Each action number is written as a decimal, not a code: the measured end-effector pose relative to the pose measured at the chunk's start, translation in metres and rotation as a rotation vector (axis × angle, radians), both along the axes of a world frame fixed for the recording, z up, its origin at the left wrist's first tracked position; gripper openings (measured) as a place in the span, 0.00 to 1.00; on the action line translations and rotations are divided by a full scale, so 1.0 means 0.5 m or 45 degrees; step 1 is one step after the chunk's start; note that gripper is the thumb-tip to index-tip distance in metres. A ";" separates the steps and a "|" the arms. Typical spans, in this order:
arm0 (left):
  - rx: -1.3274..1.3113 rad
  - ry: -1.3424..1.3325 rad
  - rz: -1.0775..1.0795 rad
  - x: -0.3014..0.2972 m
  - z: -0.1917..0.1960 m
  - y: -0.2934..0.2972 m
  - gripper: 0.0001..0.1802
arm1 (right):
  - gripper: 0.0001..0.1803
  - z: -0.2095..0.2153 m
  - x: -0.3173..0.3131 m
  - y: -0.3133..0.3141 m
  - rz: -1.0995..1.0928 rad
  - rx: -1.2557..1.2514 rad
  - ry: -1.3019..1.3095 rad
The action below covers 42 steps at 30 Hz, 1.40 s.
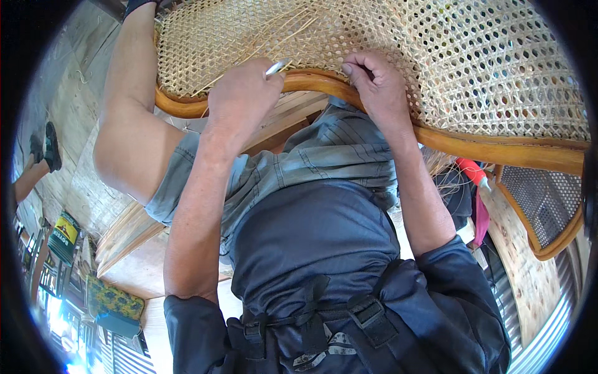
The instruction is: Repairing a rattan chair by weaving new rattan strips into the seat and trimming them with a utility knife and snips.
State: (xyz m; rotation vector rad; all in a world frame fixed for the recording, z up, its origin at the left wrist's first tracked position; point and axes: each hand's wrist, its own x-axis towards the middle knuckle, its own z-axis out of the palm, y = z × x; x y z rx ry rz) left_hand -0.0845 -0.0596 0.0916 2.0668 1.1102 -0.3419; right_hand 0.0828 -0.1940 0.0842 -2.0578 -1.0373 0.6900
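Note:
A woven cane panel [224,43] with a curved, varnished wooden frame [436,138] lies across my lap. My left hand [243,96] is closed at the frame's near edge. From its fingers sticks out a small tool with a pale, shiny end [278,67]; its exact kind is hidden by the hand. Loose cane strands [293,28] lie over the weave beyond that hand. My right hand [379,87] rests over the same edge, further right, with thumb and forefinger bent together against the weave. Whether a strand is between those fingertips is too small to make out.
Another wooden frame with woven mesh [542,199] stands at the right, near a red cylindrical object [471,169]. Thin wooden strips [128,237] lie low on the left, by a green and yellow bag [64,235]. Another person's foot [51,148] shows at far left.

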 end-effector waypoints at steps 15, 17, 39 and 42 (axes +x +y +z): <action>-0.780 -0.319 0.663 0.042 -0.037 0.000 0.12 | 0.06 -0.005 -0.001 0.001 0.228 0.024 -0.155; -0.458 -0.345 0.526 0.024 -0.023 -0.019 0.12 | 0.06 -0.007 -0.004 0.001 0.176 -0.011 -0.066; 0.163 -0.114 0.179 -0.010 -0.013 0.011 0.15 | 0.15 -0.046 0.001 0.179 0.832 -0.629 -0.119; 0.309 -0.130 -0.256 -0.011 0.006 0.036 0.16 | 0.14 -0.041 0.003 0.165 0.767 -0.693 -0.113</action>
